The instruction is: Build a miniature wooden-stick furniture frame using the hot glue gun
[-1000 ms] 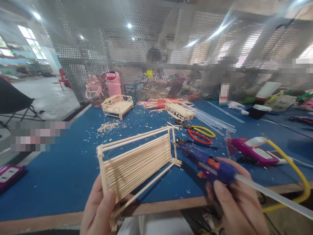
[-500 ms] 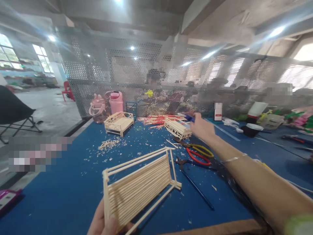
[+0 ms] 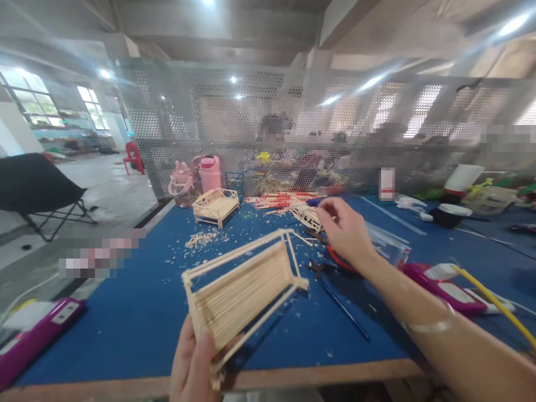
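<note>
My left hand (image 3: pixel 195 357) is closed around the near left end of a miniature bench frame (image 3: pixel 247 290) made of pale wooden sticks, tilted above the table. My right hand (image 3: pixel 345 229) hovers over the right side, thumb and fingers loosely curved with a gap between them. Just beyond its fingertips is a blue object (image 3: pixel 315 202), partly hidden, its kind unclear. Close by, a small slatted stick piece (image 3: pixel 307 215) lies partly behind the hand. Below it are red-handled pliers (image 3: pixel 338 259), mostly covered by my forearm, and dark-blue-handled pliers (image 3: pixel 343 307).
A finished-looking miniature bench (image 3: pixel 216 207) stands at the back left beside stick offcuts (image 3: pixel 201 239). Red and pale sticks (image 3: pixel 280 201) lie before the perforated screen (image 3: pixel 234 128). Purple power strips (image 3: pixel 444 287) sit at both sides. A black bowl (image 3: pixel 450 215) and phone (image 3: pixel 386 184) are right.
My right hand has drawn back a little from the blue object it held and its fingers have loosened. My left hand still holds the bench frame. The view has shifted left.
</note>
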The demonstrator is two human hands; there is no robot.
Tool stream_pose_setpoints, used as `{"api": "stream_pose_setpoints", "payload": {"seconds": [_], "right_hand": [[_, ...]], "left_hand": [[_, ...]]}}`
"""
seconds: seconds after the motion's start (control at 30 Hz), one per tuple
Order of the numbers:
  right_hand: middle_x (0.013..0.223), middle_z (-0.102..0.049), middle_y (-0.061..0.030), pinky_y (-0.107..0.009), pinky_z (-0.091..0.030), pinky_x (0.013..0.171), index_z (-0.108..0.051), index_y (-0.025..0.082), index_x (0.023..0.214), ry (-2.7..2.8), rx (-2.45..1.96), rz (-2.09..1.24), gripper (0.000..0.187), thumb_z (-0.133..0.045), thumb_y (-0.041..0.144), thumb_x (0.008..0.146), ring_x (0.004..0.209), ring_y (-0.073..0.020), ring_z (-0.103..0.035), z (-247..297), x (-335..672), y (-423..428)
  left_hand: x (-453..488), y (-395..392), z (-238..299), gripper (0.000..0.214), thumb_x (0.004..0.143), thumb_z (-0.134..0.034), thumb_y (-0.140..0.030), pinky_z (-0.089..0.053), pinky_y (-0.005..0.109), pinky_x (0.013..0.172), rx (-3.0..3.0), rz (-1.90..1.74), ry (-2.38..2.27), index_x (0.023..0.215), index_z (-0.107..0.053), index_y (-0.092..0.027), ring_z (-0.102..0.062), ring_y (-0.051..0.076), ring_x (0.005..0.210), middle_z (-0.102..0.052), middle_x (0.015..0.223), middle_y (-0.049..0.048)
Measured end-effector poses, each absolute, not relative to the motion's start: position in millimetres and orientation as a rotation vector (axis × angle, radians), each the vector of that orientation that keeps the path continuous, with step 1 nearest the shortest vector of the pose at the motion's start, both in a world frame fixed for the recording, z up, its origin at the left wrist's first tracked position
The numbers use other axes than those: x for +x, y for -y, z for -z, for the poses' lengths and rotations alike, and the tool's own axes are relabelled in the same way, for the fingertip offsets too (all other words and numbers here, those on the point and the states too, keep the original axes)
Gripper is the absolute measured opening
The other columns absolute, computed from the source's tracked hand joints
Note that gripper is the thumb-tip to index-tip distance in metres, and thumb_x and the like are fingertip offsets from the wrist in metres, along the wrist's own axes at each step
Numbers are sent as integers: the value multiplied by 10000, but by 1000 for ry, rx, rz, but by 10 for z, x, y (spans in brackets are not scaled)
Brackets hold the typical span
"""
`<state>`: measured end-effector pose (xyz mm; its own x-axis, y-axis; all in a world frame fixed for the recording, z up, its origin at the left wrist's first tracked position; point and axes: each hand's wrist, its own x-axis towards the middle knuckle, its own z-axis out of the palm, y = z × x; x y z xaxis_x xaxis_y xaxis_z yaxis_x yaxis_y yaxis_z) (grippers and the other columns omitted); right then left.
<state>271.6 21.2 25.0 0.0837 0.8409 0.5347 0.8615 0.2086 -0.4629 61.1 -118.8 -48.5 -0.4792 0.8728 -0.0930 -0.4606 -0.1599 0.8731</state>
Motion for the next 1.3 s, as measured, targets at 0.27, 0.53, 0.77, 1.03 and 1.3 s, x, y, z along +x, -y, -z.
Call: {"api": "stream_pose_setpoints", "payload": {"seconds": [0.27, 0.53, 0.77, 1.03, 1.3], "right_hand": [[1023, -692, -90, -356, -548, 756, -494, 198, 1129, 1549, -949, -818, 470, -645, 381, 723, 871, -221, -673, 297, 1880, 1219], [781, -638, -5, -342, -502, 724, -517, 207, 922, 1221, -1011, -1032, 387, -676, 486, 707, 735, -188, -613, 451, 2171, 959], [760, -648, 18, -371, -483, 756, -520, 234, 856, 1412, -929, -1320, 573, -826, 489, 445, 751, -199, -614, 294, 2706, 105], [872, -657, 13, -362, -461, 845, -515, 242, 975, 1496, -842, -1379, 531, -818, 411, 572, 848, -185, -619, 462, 2697, -262], [839, -571, 41, -304, -421, 793, -504, 212, 965, 1572, -821, -1277, 470, -788, 351, 617, 802, -147, -547, 527, 2692, -226]], "left_hand": [[1030, 1164, 970, 444, 817, -643, -309, -407, 412, 1073, 1392, -1972, -1007, 1249, -566, -241, -405, 292, 1359, -440, 1476, 125], [804, 1367, 929, 497, 841, -510, -91, -455, 412, 1037, 2007, -1568, -991, 1319, -546, -219, -526, 258, 1266, -557, 1379, 138], [46, 417, 298, 256, 885, -483, -294, -523, 336, 811, 1676, -2231, -1527, 1065, -592, -150, -653, 201, 932, -682, 1017, 125], [417, 116, -131, 203, 848, -566, -381, -483, 312, 815, 2426, -1925, -1203, 884, -662, -206, -644, 180, 844, -712, 870, 44], [900, 120, 162, 238, 939, -447, -216, -471, 312, 802, 3119, -1434, -1117, 1031, -656, -152, -667, 199, 896, -742, 978, 97]]}}
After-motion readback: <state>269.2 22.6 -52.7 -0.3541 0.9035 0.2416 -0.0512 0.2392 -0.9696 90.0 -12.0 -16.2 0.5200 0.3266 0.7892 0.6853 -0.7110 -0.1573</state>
